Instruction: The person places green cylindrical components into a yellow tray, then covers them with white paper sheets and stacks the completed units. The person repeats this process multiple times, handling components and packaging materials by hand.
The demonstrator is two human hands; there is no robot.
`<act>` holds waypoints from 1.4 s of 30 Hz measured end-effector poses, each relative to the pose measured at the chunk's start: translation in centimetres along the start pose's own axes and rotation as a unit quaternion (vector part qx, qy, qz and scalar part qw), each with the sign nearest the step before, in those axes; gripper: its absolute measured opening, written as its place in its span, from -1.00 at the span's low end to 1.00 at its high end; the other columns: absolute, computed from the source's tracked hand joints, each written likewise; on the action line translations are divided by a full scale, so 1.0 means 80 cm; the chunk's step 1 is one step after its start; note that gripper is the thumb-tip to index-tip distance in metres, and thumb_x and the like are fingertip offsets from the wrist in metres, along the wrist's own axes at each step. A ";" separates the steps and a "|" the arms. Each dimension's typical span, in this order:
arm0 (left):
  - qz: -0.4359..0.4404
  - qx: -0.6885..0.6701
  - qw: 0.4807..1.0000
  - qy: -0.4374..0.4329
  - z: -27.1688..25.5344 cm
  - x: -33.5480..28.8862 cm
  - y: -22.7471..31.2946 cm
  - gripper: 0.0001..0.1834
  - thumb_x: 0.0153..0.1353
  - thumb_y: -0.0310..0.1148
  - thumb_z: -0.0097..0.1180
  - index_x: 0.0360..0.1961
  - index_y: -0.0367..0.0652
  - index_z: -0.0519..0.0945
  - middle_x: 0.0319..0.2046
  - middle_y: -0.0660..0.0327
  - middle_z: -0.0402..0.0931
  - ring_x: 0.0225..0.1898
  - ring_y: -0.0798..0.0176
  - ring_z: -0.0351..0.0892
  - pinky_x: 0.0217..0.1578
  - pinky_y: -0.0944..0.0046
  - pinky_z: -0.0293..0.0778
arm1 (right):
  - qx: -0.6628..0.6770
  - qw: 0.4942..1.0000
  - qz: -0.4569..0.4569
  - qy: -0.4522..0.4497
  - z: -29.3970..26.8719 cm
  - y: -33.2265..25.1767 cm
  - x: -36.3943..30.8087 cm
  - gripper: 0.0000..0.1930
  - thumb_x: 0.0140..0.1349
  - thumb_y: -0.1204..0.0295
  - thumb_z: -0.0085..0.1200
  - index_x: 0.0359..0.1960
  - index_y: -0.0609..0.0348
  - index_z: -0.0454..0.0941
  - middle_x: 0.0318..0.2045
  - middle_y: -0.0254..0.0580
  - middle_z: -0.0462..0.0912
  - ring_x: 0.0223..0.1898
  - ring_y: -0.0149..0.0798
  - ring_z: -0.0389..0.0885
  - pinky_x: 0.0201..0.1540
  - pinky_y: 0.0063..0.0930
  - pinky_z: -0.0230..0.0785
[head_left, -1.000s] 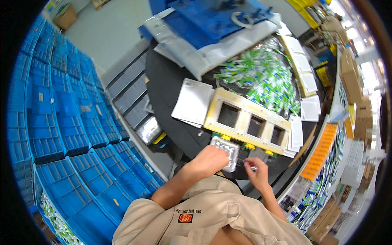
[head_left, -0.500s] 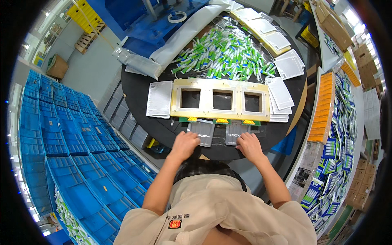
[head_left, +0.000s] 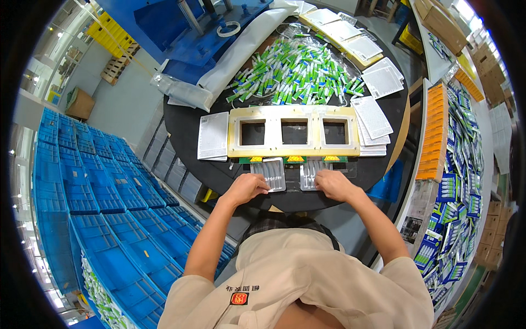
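My left hand point(head_left: 246, 188) rests its fingertips on a clear plastic blister tray point(head_left: 273, 173) at the near edge of the round black table point(head_left: 189, 141). A second clear tray point(head_left: 310, 172) lies under the fingers of my right hand point(head_left: 333, 185). Both trays lie side by side just in front of a cream-coloured frame point(head_left: 295, 147) with three square openings. Whether the fingers grip the trays or only press on them is unclear.
A heap of green and white tubes point(head_left: 298, 74) lies behind the frame. White printed cards point(head_left: 212, 136) are stacked left and right point(head_left: 372, 118) of it. Blue crates point(head_left: 82, 181) fill the left; orange boxes point(head_left: 433, 131) and packed goods line the right. A blue machine point(head_left: 181, 33) stands at the back.
The view has swung until the frame sits square in front of me. My hands moved from one tray at the frame's corner onto two trays side by side.
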State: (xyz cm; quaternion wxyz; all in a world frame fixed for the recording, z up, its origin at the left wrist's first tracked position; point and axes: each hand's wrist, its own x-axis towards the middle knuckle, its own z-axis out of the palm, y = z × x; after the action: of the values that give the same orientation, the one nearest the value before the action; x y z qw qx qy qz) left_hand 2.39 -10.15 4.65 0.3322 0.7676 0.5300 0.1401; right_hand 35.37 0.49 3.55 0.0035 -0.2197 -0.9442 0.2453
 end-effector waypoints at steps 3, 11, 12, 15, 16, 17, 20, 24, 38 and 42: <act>0.001 -0.009 1.000 -0.015 0.004 -0.001 -0.007 -0.82 0.13 -0.41 0.33 -0.22 -0.13 0.79 -0.31 0.09 0.67 -0.24 -0.07 0.66 -0.21 0.04 0.56 | -0.044 0.997 -0.008 0.069 0.009 -0.016 -0.017 -0.87 0.10 0.51 0.13 -0.33 0.26 0.48 -0.27 -0.07 0.51 -0.16 0.02 0.55 -0.17 -0.12 0.50; 0.042 0.164 0.985 -0.037 0.009 0.000 0.004 -0.85 0.16 -0.45 0.12 -0.30 -0.17 0.70 -0.32 0.04 0.61 -0.21 -0.09 0.65 -0.16 0.00 0.59 | -0.075 0.989 0.030 0.121 -0.047 -0.080 -0.023 -0.87 0.17 0.49 0.11 -0.26 0.21 0.53 -0.25 -0.13 0.59 -0.19 -0.09 0.61 -0.19 -0.29 0.52; 0.057 0.244 0.967 -0.037 0.015 -0.002 0.010 -0.85 0.14 -0.45 0.09 -0.29 -0.17 0.67 -0.33 0.08 0.59 -0.21 -0.02 0.66 -0.15 0.04 0.59 | -0.043 0.992 0.035 0.111 -0.061 -0.083 -0.020 -0.88 0.18 0.49 0.11 -0.26 0.21 0.53 -0.27 -0.13 0.59 -0.21 -0.08 0.61 -0.20 -0.28 0.52; 0.050 0.289 0.956 -0.031 0.031 -0.013 0.024 -0.80 0.13 -0.45 0.11 -0.22 -0.21 0.65 -0.28 0.15 0.61 -0.16 0.09 0.66 -0.14 0.13 0.59 | -0.009 0.970 0.009 0.242 -0.083 -0.080 0.011 -0.91 0.19 0.52 0.10 -0.28 0.20 0.52 -0.33 -0.13 0.59 -0.24 -0.06 0.60 -0.21 -0.26 0.52; 0.050 0.280 0.959 -0.009 0.031 -0.013 0.022 -0.81 0.14 -0.45 0.11 -0.22 -0.21 0.65 -0.28 0.15 0.61 -0.15 0.09 0.66 -0.13 0.13 0.59 | -0.003 0.969 0.023 0.247 -0.084 -0.072 0.027 -0.91 0.17 0.53 0.10 -0.28 0.20 0.51 -0.33 -0.13 0.58 -0.24 -0.05 0.60 -0.21 -0.26 0.53; 0.058 0.265 0.962 -0.019 0.030 -0.015 0.017 -0.81 0.14 -0.45 0.11 -0.22 -0.21 0.65 -0.27 0.15 0.61 -0.14 0.09 0.65 -0.13 0.13 0.59 | -0.057 0.955 0.021 0.289 -0.077 -0.059 0.057 -0.88 0.12 0.54 0.11 -0.29 0.21 0.52 -0.33 -0.14 0.59 -0.23 -0.07 0.60 -0.21 -0.27 0.53; 0.080 0.201 0.976 -0.021 0.018 -0.011 -0.001 -0.85 0.19 -0.42 0.12 -0.24 -0.17 0.67 -0.27 0.15 0.63 -0.14 0.06 0.66 -0.14 0.11 0.58 | -0.137 0.949 0.025 0.282 -0.039 -0.030 0.129 -0.86 0.02 0.53 0.12 -0.35 0.22 0.56 -0.33 -0.16 0.59 -0.23 -0.12 0.60 -0.23 -0.30 0.54; 0.052 0.157 0.983 -0.082 0.009 0.004 -0.011 -0.86 0.22 -0.34 0.15 -0.33 -0.13 0.71 -0.29 0.14 0.65 -0.18 0.01 0.67 -0.19 0.05 0.57 | -0.186 0.958 0.051 0.212 0.001 -0.011 0.153 -0.93 -0.01 0.51 0.13 -0.45 0.19 0.59 -0.34 -0.21 0.58 -0.22 -0.18 0.60 -0.27 -0.35 0.54; 0.041 0.085 0.980 -0.177 -0.013 0.035 -0.020 -0.84 0.18 -0.28 0.25 -0.32 -0.07 0.79 -0.27 0.19 0.69 -0.21 0.00 0.69 -0.21 0.05 0.59 | -0.207 0.952 0.015 0.223 -0.009 0.006 0.135 -0.98 0.02 0.50 0.14 -0.50 0.15 0.58 -0.37 -0.27 0.57 -0.23 -0.23 0.61 -0.22 -0.37 0.53; 0.036 0.097 0.977 -0.187 -0.014 0.033 -0.016 -0.84 0.18 -0.36 0.22 -0.26 -0.07 0.78 -0.23 0.16 0.68 -0.18 0.00 0.69 -0.20 0.05 0.59 | -0.149 0.980 0.020 0.128 -0.019 0.013 0.143 -0.91 0.08 0.49 0.16 -0.36 0.18 0.61 -0.28 -0.25 0.61 -0.19 -0.15 0.62 -0.15 -0.29 0.55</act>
State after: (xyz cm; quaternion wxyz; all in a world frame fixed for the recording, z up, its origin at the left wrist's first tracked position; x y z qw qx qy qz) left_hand 1.87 -7.08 4.28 0.3442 0.8274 0.4413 -0.0459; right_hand 25.64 6.74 3.26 0.0871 -0.2660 -0.9574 0.0714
